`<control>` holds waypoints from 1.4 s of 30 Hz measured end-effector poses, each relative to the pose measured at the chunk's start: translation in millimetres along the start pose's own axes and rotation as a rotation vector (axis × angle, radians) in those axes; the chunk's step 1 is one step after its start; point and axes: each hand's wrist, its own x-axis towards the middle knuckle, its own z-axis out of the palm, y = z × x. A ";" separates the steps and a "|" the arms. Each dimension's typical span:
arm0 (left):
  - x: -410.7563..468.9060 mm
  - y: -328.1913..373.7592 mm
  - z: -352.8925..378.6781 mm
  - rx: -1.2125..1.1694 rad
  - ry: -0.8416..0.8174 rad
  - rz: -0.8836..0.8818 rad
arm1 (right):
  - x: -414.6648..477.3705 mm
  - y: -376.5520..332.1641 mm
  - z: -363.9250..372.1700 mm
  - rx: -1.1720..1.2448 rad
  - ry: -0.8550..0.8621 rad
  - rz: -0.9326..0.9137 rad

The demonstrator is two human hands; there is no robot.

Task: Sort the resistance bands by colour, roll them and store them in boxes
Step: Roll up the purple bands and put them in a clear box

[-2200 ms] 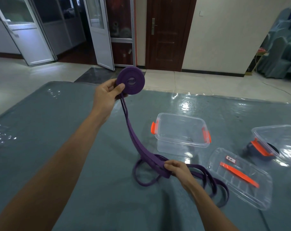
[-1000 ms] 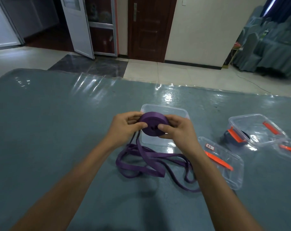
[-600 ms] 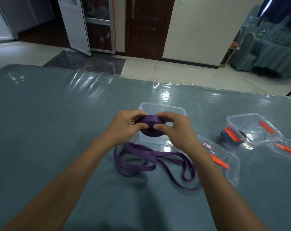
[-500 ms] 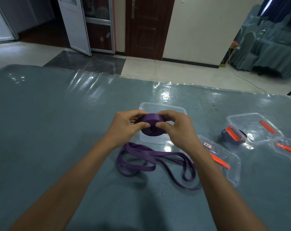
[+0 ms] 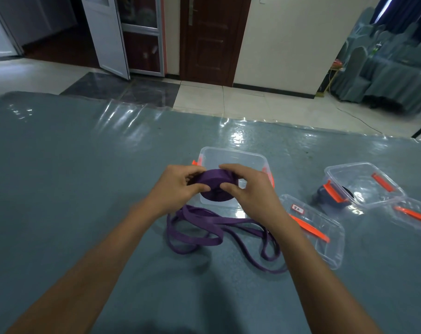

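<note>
Purple roll (image 5: 215,186) of resistance band, mid-frame, is pinched from both sides: my left hand (image 5: 175,189) and right hand (image 5: 255,196) curl thumbs and fingers round it, overlapping the open clear box (image 5: 233,159). Its unrolled tail (image 5: 195,238) lies looped on the table (image 5: 60,177), just below my hands.

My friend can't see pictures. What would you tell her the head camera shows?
A left hand and right hand grip a half-rolled purple resistance band over a grey-blue table; its unrolled part lies in loops beneath. An open clear box sits just behind, with a lid and a second clear box to the right.
</note>
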 end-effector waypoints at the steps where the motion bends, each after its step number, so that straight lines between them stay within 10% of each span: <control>1: 0.6 1.7 0.2 -0.015 0.001 0.002 | 1.2 -1.4 -0.4 -0.004 0.003 -0.010; 13: -6.4 2.2 15.0 -0.542 0.241 -0.150 | -6.9 0.0 11.7 0.871 0.121 0.305; 22: -1.6 4.3 -2.6 -0.115 0.038 -0.025 | -0.4 -6.4 7.6 -0.049 0.021 -0.101; 36: -11.1 0.3 13.0 -0.556 0.217 -0.147 | -11.3 -1.8 16.4 0.887 0.225 0.326; 42: -14.9 -7.4 9.3 -0.368 0.145 -0.116 | -13.3 4.6 12.7 0.221 0.096 0.042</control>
